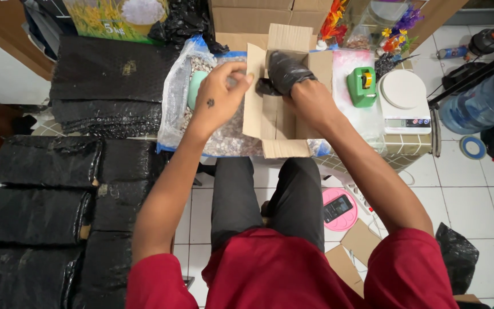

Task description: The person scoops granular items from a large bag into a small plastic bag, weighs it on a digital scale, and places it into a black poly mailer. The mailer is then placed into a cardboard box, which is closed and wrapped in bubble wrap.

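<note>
A stack of black wrapped parcels (pixel 41 194) is seen filling the floor at the left, with more of them laid on the worktop (pixel 413 146) behind. A large clear bag of pale gravel (pixel 224 137) is spread across the middle of the worktop. An open cardboard box (pixel 275 114) is stood on the gravel bag, its flaps raised. A white kitchen scale (pixel 405 100) is placed at the worktop's right end, and a green tape dispenser (pixel 362 86) is set just beside it. The box's left flap is pinched by the left hand (pixel 219 94), its grip closed on the cardboard edge. A black plastic-wrapped bundle (pixel 284 71) is held inside the box's mouth by the right hand (pixel 310 100), whose grip is clamped on it.
</note>
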